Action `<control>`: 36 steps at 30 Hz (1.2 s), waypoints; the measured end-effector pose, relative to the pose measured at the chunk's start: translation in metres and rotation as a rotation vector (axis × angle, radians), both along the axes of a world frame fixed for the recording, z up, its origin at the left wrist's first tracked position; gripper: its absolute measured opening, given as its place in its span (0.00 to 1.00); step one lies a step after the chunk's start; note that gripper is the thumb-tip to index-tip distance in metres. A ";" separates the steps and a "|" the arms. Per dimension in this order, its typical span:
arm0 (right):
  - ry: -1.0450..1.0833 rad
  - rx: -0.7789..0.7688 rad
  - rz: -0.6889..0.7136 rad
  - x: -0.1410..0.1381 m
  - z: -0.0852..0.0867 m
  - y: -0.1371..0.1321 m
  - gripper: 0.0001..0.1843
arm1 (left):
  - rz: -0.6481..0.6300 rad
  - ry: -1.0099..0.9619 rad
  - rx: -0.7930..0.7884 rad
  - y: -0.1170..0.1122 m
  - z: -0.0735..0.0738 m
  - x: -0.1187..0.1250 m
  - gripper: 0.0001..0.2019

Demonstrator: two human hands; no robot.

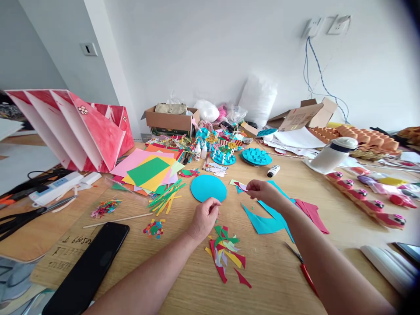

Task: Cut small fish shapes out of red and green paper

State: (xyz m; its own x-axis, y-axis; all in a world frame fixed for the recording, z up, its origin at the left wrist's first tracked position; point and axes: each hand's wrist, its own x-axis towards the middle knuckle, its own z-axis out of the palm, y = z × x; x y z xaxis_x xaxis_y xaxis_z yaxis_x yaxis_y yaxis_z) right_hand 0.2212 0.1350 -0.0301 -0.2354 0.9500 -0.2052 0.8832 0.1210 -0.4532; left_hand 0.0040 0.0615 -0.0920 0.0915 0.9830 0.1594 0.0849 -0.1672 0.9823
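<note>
My left hand [205, 216] hovers with its fingers pinched together just below a blue paper circle [208, 188] that lies flat on the wooden table [183, 271]; what it pinches is too small to make out. My right hand [262, 191] is closed on a small red paper scrap [240, 185], held just above the table to the right of the circle. A pile of coloured paper offcuts [226, 253] lies under my left wrist. Blue paper cuttings [265, 218] and red paper pieces [311, 212] lie under my right forearm.
A black phone [88, 267] lies front left, red-handled scissors [302, 264] front right. Coloured paper sheets [149, 170], paper strips [166, 199], confetti heaps [154, 227], glue bottles [200, 151], blue plates [256, 156], cardboard boxes [170, 120] and a red folded paper structure [72, 127] crowd the back.
</note>
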 end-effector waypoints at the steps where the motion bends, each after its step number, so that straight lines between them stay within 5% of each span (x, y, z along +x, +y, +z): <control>1: -0.027 -0.012 -0.024 0.001 -0.003 0.009 0.15 | 0.010 0.013 0.012 0.001 -0.001 0.000 0.07; 5: -0.153 -0.007 -0.094 0.003 -0.012 0.029 0.15 | 0.029 0.057 0.040 0.000 0.000 0.001 0.08; 9: -0.226 0.066 -0.056 -0.006 -0.009 0.019 0.14 | 0.055 0.080 0.062 0.000 0.003 0.001 0.08; 15: -0.158 -0.044 0.363 -0.056 -0.005 -0.045 0.08 | 0.171 0.068 0.095 0.005 0.003 -0.004 0.06; 19: -0.171 -0.073 0.488 -0.079 -0.018 -0.066 0.08 | 0.189 0.071 0.104 0.004 0.000 -0.004 0.05; 27: -0.205 -0.153 0.438 -0.084 -0.031 -0.062 0.14 | 0.157 0.104 0.128 0.000 -0.001 -0.002 0.06; 36: 0.072 -0.109 0.289 -0.057 -0.015 -0.061 0.08 | 0.120 0.159 0.101 0.001 0.006 -0.003 0.09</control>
